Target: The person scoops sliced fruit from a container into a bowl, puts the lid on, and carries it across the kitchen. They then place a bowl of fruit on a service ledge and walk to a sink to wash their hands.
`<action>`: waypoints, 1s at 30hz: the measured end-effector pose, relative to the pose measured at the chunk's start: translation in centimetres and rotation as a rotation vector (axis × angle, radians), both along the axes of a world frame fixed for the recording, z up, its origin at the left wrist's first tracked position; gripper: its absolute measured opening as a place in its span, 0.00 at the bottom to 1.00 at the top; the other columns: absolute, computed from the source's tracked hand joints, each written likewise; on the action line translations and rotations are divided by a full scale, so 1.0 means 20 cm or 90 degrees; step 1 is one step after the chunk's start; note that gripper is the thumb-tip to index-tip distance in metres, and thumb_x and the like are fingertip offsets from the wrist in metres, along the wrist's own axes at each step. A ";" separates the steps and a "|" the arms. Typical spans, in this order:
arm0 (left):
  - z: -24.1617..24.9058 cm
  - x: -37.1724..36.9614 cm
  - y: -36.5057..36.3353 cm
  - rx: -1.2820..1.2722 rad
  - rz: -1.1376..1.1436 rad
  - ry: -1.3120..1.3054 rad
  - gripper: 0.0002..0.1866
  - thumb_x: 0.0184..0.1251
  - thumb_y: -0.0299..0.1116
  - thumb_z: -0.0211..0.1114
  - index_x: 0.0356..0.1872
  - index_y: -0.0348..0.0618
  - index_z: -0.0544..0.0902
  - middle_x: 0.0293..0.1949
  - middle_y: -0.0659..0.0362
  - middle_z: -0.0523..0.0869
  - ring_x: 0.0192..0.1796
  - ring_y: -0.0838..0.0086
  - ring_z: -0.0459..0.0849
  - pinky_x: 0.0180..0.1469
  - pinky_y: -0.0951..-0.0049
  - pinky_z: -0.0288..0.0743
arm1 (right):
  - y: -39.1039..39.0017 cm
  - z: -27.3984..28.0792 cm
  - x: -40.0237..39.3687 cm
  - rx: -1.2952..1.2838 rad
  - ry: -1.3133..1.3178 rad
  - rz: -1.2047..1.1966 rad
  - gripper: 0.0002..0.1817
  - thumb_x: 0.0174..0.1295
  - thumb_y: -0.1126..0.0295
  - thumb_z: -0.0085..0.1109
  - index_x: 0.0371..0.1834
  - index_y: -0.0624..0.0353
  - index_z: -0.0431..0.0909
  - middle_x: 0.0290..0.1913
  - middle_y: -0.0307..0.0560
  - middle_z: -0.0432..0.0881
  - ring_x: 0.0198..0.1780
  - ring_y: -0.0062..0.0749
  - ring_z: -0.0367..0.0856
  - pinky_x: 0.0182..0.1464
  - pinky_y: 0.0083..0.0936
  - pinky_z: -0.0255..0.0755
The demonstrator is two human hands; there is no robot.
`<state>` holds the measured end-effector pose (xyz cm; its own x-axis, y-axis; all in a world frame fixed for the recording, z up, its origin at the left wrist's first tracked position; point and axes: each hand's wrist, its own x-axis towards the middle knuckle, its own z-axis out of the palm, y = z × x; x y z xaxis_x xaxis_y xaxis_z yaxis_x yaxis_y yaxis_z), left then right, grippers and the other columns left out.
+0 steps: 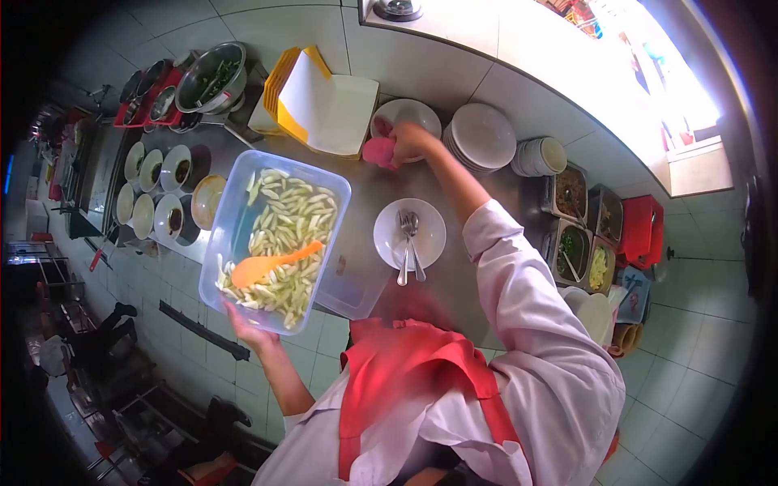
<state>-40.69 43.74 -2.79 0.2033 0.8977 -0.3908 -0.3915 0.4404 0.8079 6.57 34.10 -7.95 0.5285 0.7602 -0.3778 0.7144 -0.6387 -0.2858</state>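
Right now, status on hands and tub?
Left hand holding tub, orange paddle inside. Right hand holding pink item by dish. Possible obstacle: cutlery bowl on counter.

**Your counter, by the numbers**

You have one clear tub, one orange paddle and one pink item; the pale pieces overlap too much for you to count. You have two single white dishes and two metal utensils. To your left are seven separate bowls and one large metal bowl of greens. You also have one stack of plates, one stack of small bowls, one yellow-edged stack and four metal food trays.
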 end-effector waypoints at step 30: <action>-0.14 0.80 -0.09 0.109 -0.185 -0.140 0.30 0.72 0.43 0.55 0.69 0.38 0.62 0.64 0.51 0.72 0.63 0.61 0.74 0.64 0.60 0.68 | -0.10 0.58 -0.68 0.190 -0.129 0.229 0.18 0.59 0.70 0.55 0.54 0.55 0.76 0.36 0.48 0.81 0.35 0.47 0.83 0.33 0.40 0.76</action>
